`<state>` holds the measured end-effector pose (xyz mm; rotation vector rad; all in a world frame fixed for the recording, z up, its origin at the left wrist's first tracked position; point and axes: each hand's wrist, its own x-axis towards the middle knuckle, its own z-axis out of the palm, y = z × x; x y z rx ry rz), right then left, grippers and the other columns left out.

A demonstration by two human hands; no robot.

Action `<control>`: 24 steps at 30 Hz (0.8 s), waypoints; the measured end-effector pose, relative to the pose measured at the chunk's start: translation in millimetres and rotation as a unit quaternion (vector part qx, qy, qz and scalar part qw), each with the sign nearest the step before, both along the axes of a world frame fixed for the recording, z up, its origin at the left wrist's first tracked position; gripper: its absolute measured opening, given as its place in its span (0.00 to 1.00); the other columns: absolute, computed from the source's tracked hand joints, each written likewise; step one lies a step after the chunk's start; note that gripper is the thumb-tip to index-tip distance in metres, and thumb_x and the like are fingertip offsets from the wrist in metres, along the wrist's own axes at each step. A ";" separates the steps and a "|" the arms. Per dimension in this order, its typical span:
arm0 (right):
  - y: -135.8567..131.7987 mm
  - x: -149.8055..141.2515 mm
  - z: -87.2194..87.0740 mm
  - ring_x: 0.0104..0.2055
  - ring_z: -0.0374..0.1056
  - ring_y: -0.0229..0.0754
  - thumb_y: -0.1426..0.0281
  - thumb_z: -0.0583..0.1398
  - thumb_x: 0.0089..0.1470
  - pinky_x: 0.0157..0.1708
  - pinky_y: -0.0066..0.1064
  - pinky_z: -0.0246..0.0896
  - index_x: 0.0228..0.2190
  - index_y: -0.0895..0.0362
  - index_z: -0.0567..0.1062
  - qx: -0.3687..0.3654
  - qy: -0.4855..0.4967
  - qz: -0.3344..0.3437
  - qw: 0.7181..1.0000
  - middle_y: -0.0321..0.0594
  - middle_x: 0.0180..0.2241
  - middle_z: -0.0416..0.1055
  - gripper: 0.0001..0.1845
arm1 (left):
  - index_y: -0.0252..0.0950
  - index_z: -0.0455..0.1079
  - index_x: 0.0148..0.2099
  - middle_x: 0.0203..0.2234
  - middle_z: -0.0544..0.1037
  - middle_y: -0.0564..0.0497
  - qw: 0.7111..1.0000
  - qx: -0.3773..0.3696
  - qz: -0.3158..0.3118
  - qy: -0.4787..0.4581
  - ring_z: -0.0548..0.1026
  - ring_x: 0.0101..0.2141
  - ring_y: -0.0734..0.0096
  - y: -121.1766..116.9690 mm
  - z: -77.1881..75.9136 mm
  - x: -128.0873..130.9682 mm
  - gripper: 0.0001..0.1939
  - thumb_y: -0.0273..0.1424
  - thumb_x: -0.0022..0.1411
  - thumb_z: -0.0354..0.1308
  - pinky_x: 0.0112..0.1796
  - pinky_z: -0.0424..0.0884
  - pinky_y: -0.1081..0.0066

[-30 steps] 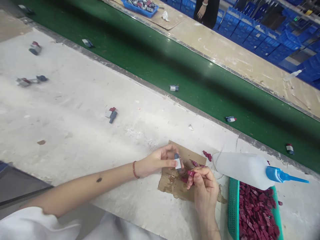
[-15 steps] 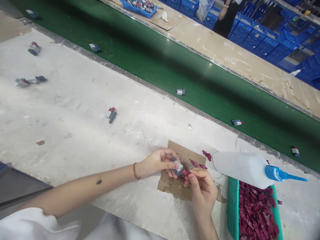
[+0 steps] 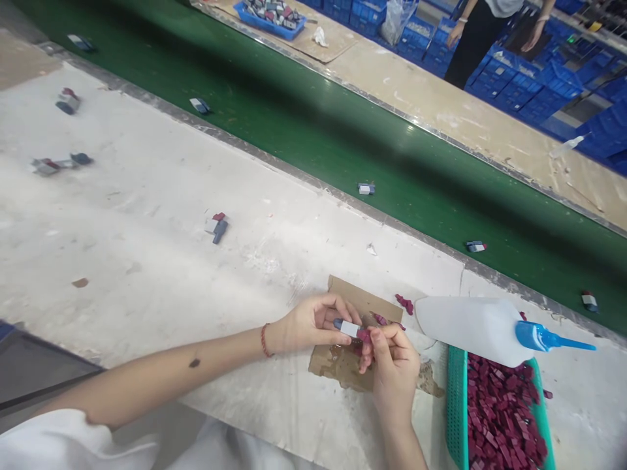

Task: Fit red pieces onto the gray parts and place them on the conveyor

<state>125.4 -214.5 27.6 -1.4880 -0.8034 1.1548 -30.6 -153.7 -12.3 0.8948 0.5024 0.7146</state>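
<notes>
My left hand (image 3: 318,321) pinches a small grey-and-white plastic piece (image 3: 349,328) above a cardboard sheet (image 3: 362,294). Pressed against that piece's right end is a small maroon piece (image 3: 363,335), held between the thumb and fingers of my right hand (image 3: 396,359). Several loose maroon pieces (image 3: 404,303) lie on and beside the cardboard. To the right, a white squeeze bottle (image 3: 470,326) with a blue nozzle lies on its side across the end of a green basket (image 3: 456,405) full of maroon pieces.
Beyond the white table (image 3: 147,274) runs a green conveyor belt (image 3: 294,130) carrying several small assemblies. A grey, white and maroon assembly (image 3: 216,226) lies on the table, with others farther left. A blue tray (image 3: 289,31) and a standing person (image 3: 475,39) are across the belt.
My left hand has turned the grey-and-white piece lengthwise, and the maroon piece now meets its end. Assemblies on the belt have shifted right. More of the person across the belt is visible.
</notes>
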 end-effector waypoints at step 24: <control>-37.9 71.6 -1.7 0.27 0.72 0.48 0.48 0.61 0.55 0.24 0.35 0.70 0.35 0.55 0.80 0.011 -0.228 -0.011 0.974 0.45 0.28 0.76 0.22 | 0.35 0.74 0.46 0.40 0.81 0.46 0.898 0.331 0.087 0.276 0.78 0.39 0.65 35.6 25.3 -2.4 0.12 0.36 0.63 0.62 0.42 0.72 0.71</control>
